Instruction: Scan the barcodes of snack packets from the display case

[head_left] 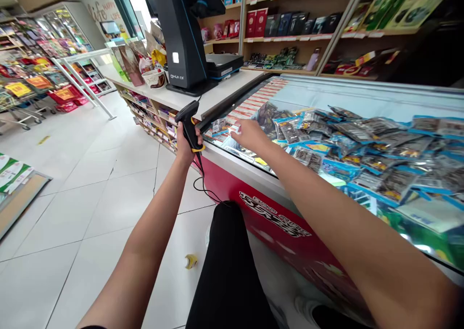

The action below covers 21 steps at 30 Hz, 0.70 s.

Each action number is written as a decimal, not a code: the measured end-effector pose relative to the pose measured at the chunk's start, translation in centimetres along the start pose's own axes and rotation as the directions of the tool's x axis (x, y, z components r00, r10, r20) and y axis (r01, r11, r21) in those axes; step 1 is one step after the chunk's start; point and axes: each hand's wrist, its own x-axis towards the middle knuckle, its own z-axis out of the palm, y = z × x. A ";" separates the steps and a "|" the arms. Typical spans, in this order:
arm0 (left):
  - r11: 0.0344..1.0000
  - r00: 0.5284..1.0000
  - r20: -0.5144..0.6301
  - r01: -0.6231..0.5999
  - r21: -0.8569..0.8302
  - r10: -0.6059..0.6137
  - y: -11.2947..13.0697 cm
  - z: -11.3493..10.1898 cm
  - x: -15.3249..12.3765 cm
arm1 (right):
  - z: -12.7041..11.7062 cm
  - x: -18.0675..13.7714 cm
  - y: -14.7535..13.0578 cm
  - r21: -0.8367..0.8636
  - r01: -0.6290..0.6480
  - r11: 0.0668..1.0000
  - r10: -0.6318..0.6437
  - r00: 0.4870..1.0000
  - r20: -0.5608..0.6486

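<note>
My left hand [185, 143] is wrapped round the handle of a black and yellow barcode scanner [189, 121], held upright beside the counter's corner. A black cable hangs from the scanner's base. Over the glass top, my right hand [250, 135] is closed, thumb and finger pinched at the edge of a small snack packet [219, 126]. That packet is clear with blue edging. To the right of this hand, a heap of similar snack packets [348, 140] spreads over the glass top.
The packets lie on a red freezer cabinet [232, 181] with a glass top. A dark checkout terminal [184, 39] stands on the white counter [213, 97], beside a paper bowl [155, 78]. Shelves [286, 39] of boxes line the back. A yellow scrap [190, 261] lies on the floor.
</note>
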 end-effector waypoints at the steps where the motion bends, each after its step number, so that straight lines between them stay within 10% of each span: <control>1: 1.000 1.000 0.003 -0.003 0.007 0.003 0.0 0.2 -0.1 | -0.8 -0.5 1.0 -0.051 0.007 0.999 -0.010 0.999 -0.051; 11: 0.998 0.991 0.123 0.056 0.011 -0.057 -1.3 4.8 -1.0 | -8.7 -5.2 15.2 -0.441 -0.224 0.869 0.204 0.974 -0.094; 21: 0.993 0.963 0.248 0.087 0.074 -0.103 -3.4 8.5 -2.2 | -9.6 -7.9 15.6 -0.415 -0.228 0.881 0.208 0.974 -0.093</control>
